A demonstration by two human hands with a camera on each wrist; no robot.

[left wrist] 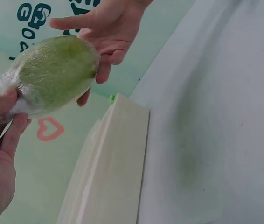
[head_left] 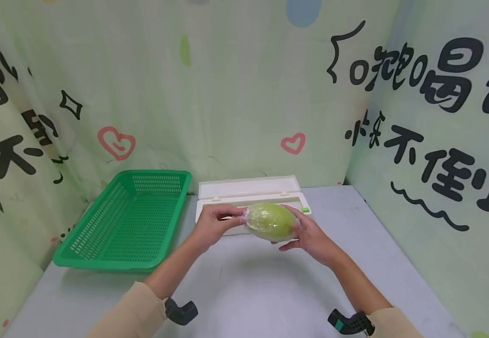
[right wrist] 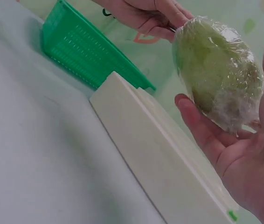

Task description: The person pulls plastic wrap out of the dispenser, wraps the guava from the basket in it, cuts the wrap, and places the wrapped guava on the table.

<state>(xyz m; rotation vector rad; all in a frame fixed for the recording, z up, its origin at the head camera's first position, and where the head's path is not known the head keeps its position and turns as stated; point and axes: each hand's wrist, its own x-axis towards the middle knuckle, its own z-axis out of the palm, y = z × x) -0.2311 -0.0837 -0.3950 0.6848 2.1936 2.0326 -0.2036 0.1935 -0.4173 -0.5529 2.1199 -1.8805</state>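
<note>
A green fruit (head_left: 270, 221) in clear cling film is held up over the table; its kind is not certain. My left hand (head_left: 216, 224) pinches the gathered film at the fruit's left end between thumb and fingertips. At the other end, my right hand (head_left: 317, 240) supports the fruit from beneath and behind. In the right wrist view, the fingers of my right hand (right wrist: 248, 163) lie under the wrapped fruit (right wrist: 216, 70), with the thumb lifted away from it. Loose film bunches at that end. Behind the fruit stands a white cling film dispenser box (head_left: 250, 188), lid raised, with a green slider (head_left: 305, 210).
To the left, a green perforated plastic basket (head_left: 113, 225) sits on the white table (head_left: 261, 291). Printed curtains (head_left: 227, 94) hang along the back and both sides. A dark wrist strap (head_left: 181, 312) is on each sleeve.
</note>
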